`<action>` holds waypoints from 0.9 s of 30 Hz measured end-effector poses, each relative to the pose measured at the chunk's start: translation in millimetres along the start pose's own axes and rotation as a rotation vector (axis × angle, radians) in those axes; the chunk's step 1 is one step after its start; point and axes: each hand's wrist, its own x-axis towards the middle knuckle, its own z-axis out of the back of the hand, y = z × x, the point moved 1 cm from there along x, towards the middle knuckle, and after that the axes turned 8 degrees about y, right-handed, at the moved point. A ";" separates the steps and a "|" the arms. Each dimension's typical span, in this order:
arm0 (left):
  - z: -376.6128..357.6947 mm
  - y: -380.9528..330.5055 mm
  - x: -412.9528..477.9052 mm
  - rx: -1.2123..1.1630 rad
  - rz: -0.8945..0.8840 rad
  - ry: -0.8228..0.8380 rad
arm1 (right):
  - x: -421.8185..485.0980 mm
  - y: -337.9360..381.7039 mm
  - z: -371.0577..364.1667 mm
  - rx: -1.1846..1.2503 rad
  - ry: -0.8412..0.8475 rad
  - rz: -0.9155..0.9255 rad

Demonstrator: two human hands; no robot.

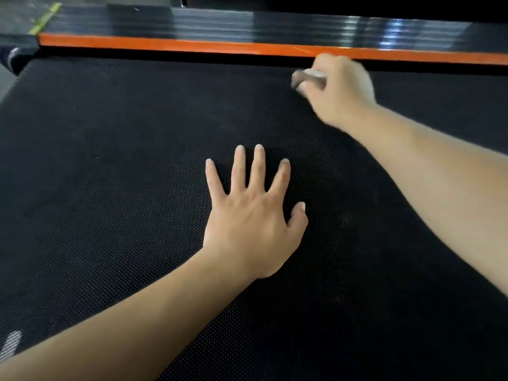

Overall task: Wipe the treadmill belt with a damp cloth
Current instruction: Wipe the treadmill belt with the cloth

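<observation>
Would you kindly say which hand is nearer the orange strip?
Right. The right hand, gripping a cloth, is beside the orange strip; the left hand lies mid-belt.

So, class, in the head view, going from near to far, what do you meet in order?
Left hand flat on the belt → right hand gripping the cloth → orange strip → glossy black side rail.

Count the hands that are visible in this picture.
2. The left hand lies flat on the middle of the belt; the right hand grips a cloth at the far edge, beside the orange strip. None seems hidden.
</observation>
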 end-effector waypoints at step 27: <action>1.8 -1.6 1.6 0.003 0.016 0.025 | -27.8 -71.7 48.0 -0.061 0.031 -0.165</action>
